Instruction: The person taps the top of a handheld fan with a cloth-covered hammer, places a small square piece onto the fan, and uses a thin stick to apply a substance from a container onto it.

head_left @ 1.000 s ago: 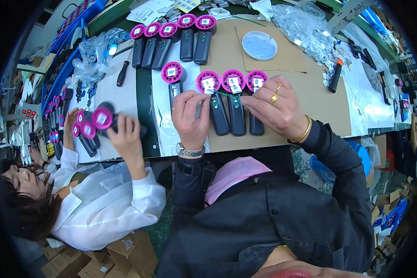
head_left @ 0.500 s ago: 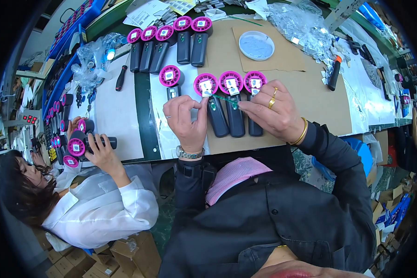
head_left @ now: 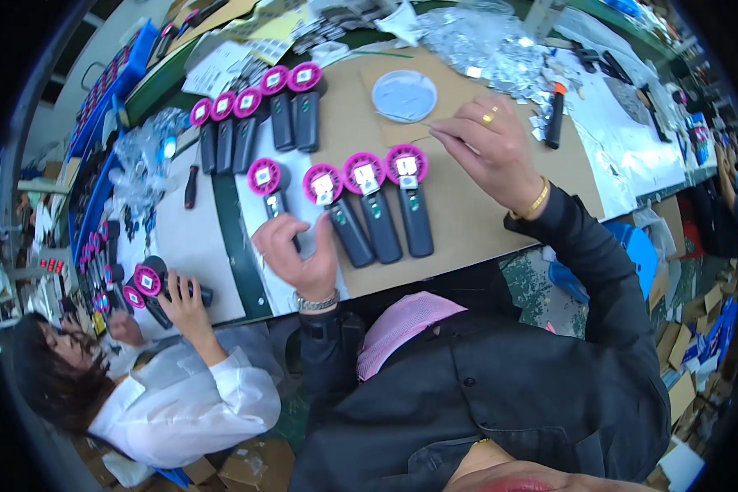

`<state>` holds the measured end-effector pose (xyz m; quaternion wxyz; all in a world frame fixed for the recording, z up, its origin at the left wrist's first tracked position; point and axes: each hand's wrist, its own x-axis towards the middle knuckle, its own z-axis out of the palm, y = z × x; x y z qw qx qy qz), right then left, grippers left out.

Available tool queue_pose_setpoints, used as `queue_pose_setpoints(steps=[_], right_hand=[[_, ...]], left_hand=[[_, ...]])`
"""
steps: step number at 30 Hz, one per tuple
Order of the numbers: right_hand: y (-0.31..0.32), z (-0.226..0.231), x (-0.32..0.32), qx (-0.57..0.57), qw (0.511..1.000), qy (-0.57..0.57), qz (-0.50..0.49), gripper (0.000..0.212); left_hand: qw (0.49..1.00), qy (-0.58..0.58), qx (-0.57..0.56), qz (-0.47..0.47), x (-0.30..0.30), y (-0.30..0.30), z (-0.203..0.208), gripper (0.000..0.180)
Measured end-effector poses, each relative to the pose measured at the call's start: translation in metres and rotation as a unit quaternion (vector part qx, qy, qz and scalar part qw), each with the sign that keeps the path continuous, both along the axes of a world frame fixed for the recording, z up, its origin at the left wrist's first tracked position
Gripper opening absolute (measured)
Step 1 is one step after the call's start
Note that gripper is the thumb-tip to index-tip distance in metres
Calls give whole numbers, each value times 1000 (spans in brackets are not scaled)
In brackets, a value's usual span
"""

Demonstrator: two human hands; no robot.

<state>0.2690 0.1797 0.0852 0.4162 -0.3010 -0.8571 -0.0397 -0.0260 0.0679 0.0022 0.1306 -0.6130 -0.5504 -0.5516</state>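
Note:
Three handheld fans with magenta round heads and dark grey handles lie side by side before me: the left fan, the middle fan and the right fan. Small white squares sit on their heads. My left hand, fingers curled loosely and thumb apart, is beside the left fan's handle and partly covers the handle of another fan. My right hand is raised right of a shallow round dish of greyish paste. Its fingertips pinch a thin green stick, barely visible now.
Several more fans stand in a row at the back left. A black-and-orange tool lies on the right, below a heap of clear plastic bags. At left, a co-worker's hand holds a fan; a screwdriver lies nearby.
My right hand has moved up and away from the fans toward the dish. My left hand has drawn back from the left fan's head. The whole view has shifted.

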Motion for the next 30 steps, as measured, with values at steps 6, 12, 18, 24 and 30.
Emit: queue_pose_setpoints(steps=[6,12,18,24,30], right_hand=[[55,-40,40,11,976,-212,-43,12],[68,-26,117,-69,983,-74,-154,12],[66,-50,198,-148,922,-24,-357,13],[72,-50,246,-185,911,-38,-368,14],[107,-12,246,-231,939,-7,-254,16]], left_hand=[[998,-11,20,61,8,9,-10,12],[996,-60,36,48,26,24,-17,26],[996,-62,31,60,29,24,-14,38],[995,-37,19,94,41,22,-3,38],[993,47,-79,72,38,-16,2,33]])
